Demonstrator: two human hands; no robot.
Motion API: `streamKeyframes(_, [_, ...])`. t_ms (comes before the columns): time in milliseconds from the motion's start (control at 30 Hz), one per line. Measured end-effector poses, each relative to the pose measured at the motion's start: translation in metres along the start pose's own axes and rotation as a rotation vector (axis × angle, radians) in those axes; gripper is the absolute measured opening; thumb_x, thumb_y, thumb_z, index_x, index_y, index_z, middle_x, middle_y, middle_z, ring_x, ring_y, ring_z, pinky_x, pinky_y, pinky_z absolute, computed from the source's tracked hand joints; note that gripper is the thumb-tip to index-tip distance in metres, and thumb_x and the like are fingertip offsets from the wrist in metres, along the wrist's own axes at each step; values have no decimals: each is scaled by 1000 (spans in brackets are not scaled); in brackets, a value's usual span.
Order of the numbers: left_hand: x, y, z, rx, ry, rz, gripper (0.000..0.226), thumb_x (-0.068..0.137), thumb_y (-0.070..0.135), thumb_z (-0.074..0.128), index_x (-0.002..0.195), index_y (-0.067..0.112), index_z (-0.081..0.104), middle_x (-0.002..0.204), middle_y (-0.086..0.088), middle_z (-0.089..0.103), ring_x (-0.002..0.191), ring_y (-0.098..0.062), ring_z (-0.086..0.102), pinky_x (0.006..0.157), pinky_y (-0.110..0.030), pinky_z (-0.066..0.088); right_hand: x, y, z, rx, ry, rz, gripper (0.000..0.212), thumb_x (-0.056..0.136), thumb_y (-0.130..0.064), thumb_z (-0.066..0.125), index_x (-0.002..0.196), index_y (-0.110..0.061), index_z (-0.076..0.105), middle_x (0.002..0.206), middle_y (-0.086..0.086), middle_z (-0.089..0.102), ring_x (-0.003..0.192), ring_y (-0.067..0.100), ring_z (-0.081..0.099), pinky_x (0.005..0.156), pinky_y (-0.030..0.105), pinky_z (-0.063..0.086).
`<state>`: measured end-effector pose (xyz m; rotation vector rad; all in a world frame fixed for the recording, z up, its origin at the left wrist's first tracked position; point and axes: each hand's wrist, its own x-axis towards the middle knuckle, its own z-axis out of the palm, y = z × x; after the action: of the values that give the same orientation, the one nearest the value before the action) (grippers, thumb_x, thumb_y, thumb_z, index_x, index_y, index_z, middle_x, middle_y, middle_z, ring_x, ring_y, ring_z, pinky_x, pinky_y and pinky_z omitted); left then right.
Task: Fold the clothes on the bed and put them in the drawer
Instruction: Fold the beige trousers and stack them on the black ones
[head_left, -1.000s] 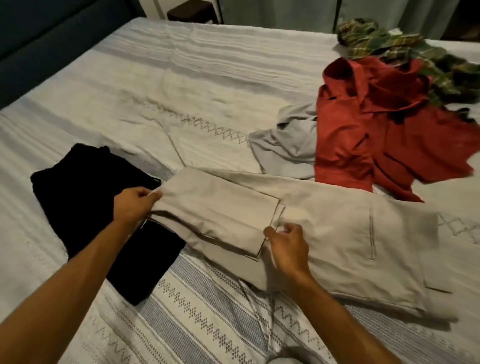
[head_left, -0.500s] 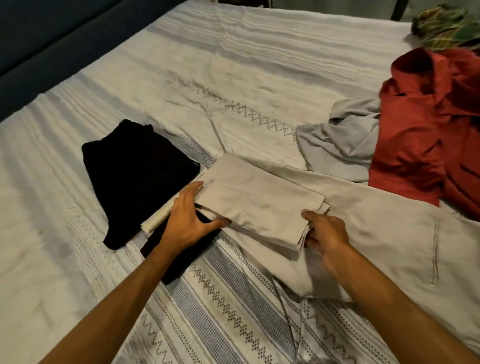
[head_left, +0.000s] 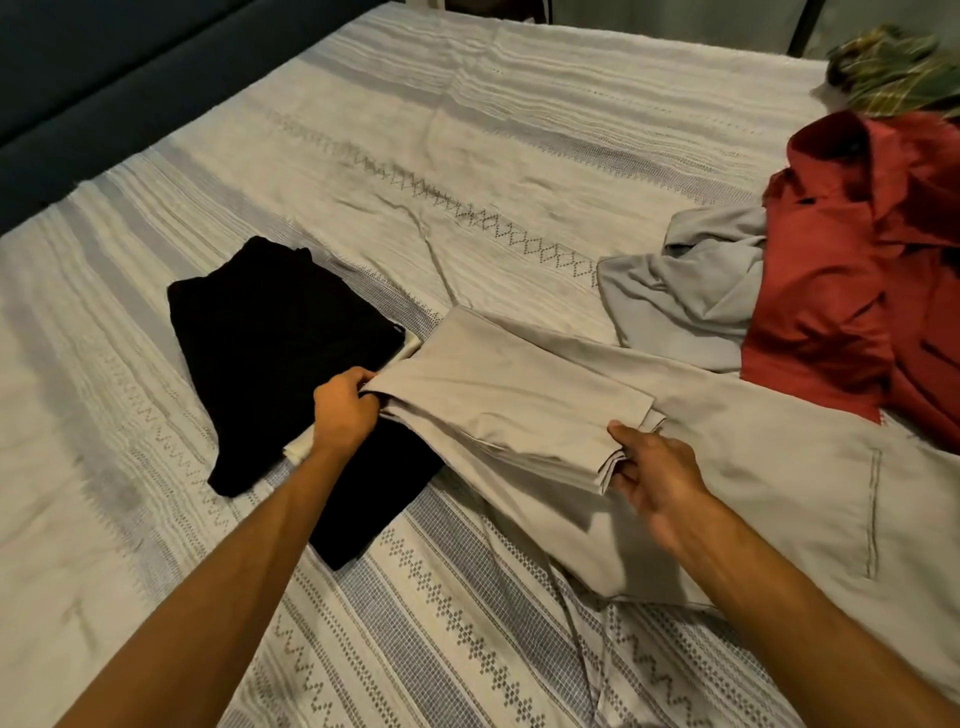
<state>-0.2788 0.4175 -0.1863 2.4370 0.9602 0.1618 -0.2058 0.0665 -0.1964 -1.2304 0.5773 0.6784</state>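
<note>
- The beige trousers (head_left: 675, 441) lie across the bed (head_left: 467, 156) toward its near right side, the leg end folded back over the rest.
- The left hand (head_left: 345, 410) pinches the folded layers at their left edge, fingers curled round the cloth.
- The right hand (head_left: 657, 470) grips the stacked hems at the fold's near right corner, thumb on top.
- A folded black garment (head_left: 280, 353) lies just left, partly under the trousers.
- A grey garment (head_left: 691, 291), a red shirt (head_left: 857, 270) and a green plaid shirt (head_left: 893, 73) are heaped toward the bed's far right corner.
</note>
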Motion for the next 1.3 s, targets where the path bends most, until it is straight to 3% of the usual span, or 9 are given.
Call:
streamKeyframes(133, [2,-6,-8,-79,-126,-12,27,93,6,68,117,14,75,111,-4,74,104,-22,67,92,-35,51,5,7,-1,18,13,55,25,99,-10,69,118,4,66,103,16,76,82,26,73,72,35,61])
streamKeyframes(267, [0,-10,-9,-82,-112,52,20,95,12,70,113,14,75,105,-1,74,96,-16,65,85,-31,47,9,8,-1,31,-4,60,19,100,-9,68,115,2,66,75,7,70,57,15,66,53,27,56])
streamKeyframes(367, [0,-7,-2,-22,-52,65,14,93,2,59,100,1,72,94,-16,73,83,-28,64,73,-34,45,11,13,-2,-64,26,28,19,98,-13,70,113,0,68,97,14,78,85,27,75,74,38,62])
streamKeyframes(467, [0,-5,5,-46,-56,25,25,93,14,48,95,-6,64,92,-23,68,88,-38,63,73,-35,41,12,17,-1,-152,55,-21,11,96,-14,74,94,-3,70,97,20,78,88,36,76,76,45,64])
streamKeyframes(600, [-3,-11,11,-154,-33,-38,57,89,34,34,113,-6,67,116,-27,68,109,-42,61,87,-41,41,16,19,5,-215,84,-86,17,93,-16,79,98,-1,74,95,20,77,90,39,76,82,54,64])
streamKeyframes(733, [12,-18,15,-230,-48,-239,40,108,21,38,131,3,66,135,-25,62,121,-43,58,90,-39,39,17,18,15,-318,90,-155,21,92,-22,80,92,-2,74,93,20,77,85,38,77,77,53,65])
streamKeyframes(933, [17,-29,13,-215,-121,-182,41,111,32,39,142,19,64,146,-15,59,132,-37,55,113,-47,41,10,20,19,-305,208,-199,21,97,-26,73,95,-4,71,88,12,72,83,31,72,68,42,65])
streamKeyframes(1100, [10,-31,12,-89,-51,-12,31,108,17,47,129,9,69,124,-13,67,120,-39,60,99,-43,44,-7,25,18,-297,323,-412,27,97,-15,73,111,-14,50,93,10,68,81,28,71,59,36,62])
streamKeyframes(1300, [1,-24,12,20,18,132,22,106,9,54,115,-2,71,113,-24,71,106,-43,65,84,-39,41,-11,30,19,-685,335,-417,20,95,-46,70,99,-27,71,96,-8,72,93,18,68,86,39,57])
